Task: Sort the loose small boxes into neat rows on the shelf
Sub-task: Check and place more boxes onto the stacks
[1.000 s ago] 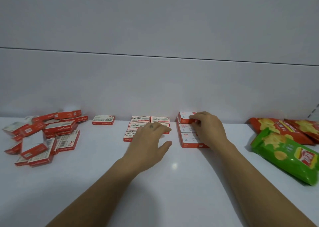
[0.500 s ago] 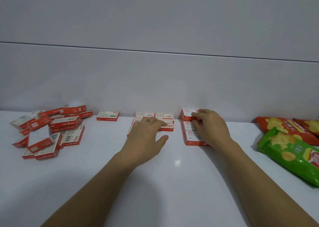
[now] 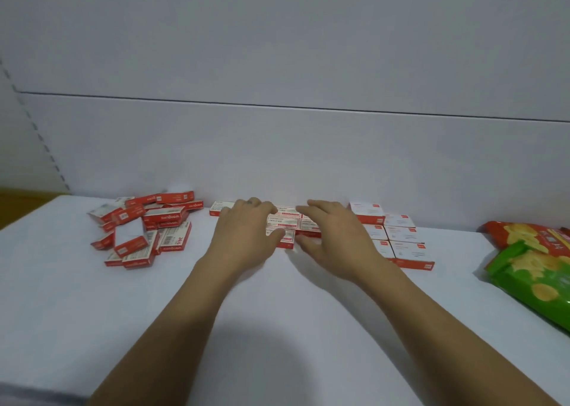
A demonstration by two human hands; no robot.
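Observation:
Small red-and-white boxes lie on the white shelf (image 3: 277,313). A loose heap of boxes (image 3: 145,229) sits at the left. A single box (image 3: 220,208) lies by the back wall. In the middle is a block of arranged boxes (image 3: 288,223). My left hand (image 3: 246,236) rests on its left side and my right hand (image 3: 333,239) on its right side, fingers spread, flanking the block. A second tidy block of boxes (image 3: 401,242) lies just right of my right hand, untouched.
A green crisp bag (image 3: 530,276) and a red crisp bag (image 3: 524,232) lie at the right end of the shelf. The grey back wall (image 3: 277,158) stands right behind the boxes. The shelf's left edge (image 3: 27,214) drops off beyond the heap.
My right hand left the right block and moved left to the middle block. My left hand stays on that block. The view shifted, so everything sits further right.

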